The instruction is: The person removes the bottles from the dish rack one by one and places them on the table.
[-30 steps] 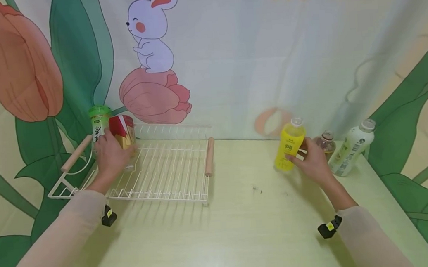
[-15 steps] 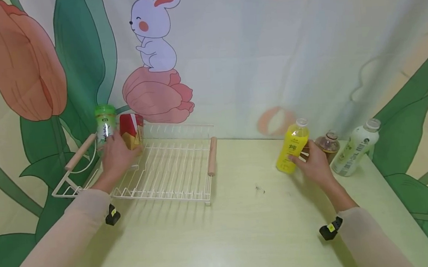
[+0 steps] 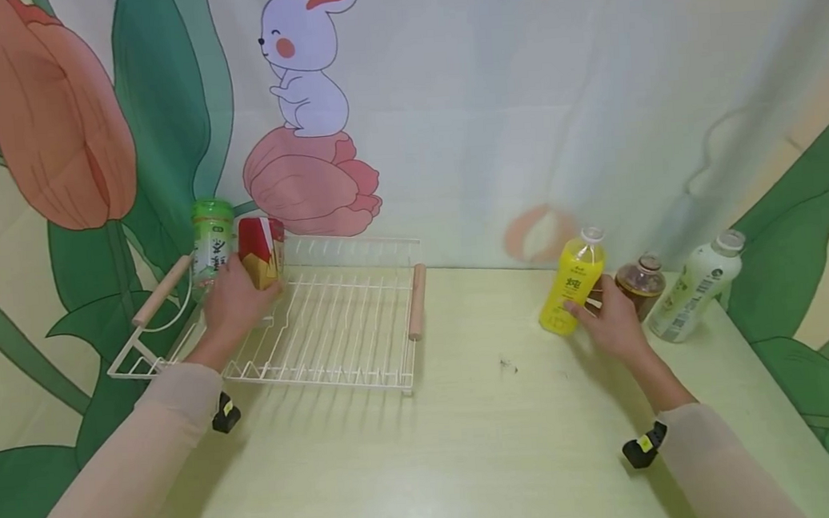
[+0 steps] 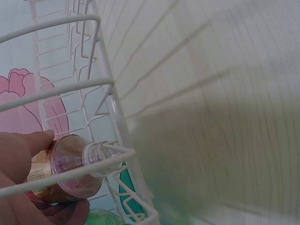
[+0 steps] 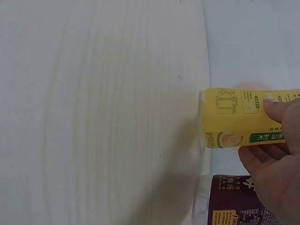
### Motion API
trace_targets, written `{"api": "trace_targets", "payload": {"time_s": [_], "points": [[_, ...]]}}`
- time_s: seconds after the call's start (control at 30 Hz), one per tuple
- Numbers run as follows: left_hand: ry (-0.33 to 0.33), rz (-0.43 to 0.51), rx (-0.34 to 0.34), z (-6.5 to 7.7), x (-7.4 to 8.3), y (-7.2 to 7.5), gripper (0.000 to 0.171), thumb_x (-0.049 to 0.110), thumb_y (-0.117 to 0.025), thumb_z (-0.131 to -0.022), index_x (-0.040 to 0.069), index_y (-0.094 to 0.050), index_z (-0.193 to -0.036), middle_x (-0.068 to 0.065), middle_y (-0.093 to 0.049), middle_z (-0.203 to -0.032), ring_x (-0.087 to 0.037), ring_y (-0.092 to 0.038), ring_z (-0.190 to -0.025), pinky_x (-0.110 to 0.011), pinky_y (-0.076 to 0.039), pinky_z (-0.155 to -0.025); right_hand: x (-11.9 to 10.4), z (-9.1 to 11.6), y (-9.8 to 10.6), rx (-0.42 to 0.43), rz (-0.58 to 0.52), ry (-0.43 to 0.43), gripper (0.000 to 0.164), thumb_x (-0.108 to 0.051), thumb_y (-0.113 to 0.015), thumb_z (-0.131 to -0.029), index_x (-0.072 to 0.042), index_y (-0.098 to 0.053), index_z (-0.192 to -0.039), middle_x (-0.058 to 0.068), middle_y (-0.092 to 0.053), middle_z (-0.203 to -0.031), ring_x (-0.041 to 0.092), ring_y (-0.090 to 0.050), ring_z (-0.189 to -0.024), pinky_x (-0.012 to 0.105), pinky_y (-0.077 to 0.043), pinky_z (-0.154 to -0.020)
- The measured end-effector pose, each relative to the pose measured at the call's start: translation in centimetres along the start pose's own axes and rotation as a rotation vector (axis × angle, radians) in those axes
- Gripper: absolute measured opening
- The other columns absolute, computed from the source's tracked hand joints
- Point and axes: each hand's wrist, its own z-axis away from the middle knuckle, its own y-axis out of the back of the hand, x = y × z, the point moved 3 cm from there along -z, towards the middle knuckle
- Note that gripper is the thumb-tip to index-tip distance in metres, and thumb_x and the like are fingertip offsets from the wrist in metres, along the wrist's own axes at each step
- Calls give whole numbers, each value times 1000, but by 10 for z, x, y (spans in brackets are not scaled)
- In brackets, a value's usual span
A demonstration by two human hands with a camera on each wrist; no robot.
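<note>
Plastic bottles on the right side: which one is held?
The yellow plastic bottle, gripped by the right hand; the purple-labelled bottle and the white-green bottle are unheld.

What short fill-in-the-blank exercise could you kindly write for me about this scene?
The right hand grips a bottle coloured ____.
The left hand holds a second bottle with its neck pointing ____.
The white rack's two wooden bars are its ____.
The animal printed on the cloth is a ____.

Missing words: yellow; down; handles; rabbit.
</note>
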Motion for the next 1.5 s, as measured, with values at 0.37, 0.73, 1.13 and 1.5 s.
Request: {"api": "trace_targets", "payload": {"time_s": [0.37,0.73,1.13,1.5], "points": [[7,45,20,7,6,2,87,35,-79,-93,-5,-31,-154,-31,-49,-148,-50,-51,-131,-69,-45,-109,1,2,-1,-83,26,6,57,-23,-62,-109,9,-36,-149,35,-46,-152,54,-46,-142,61,-45,-112],[-74,90,38,6,7,4,79,34,-79,-91,-3,-39,-148,-29,-54,-145,-49,-55,-129,-68,-47,-107,11,19,-12,-290,130,-130,91,-47,-64,-105,13,-21,-159,41,-33,-159,57,-33,-147,69,-29,-119],[-221,117,0,23,40,14,86,32,-80,-90,-2,-37,-156,-26,-56,-145,-46,-58,-125,-66,-52,-101,-23,57,8,-451,284,-20,95,-44,-68,-103,22,-23,-155,45,-33,-156,61,-35,-144,71,-34,-115],[-400,137,-29,53,99,11,81,19,-86,-86,1,-42,-152,-21,-55,-144,-41,-58,-123,-62,-57,-96,-90,75,21,-470,330,183,83,-52,-69,-101,6,-41,-155,27,-51,-153,47,-49,-140,66,-43,-112]]}}
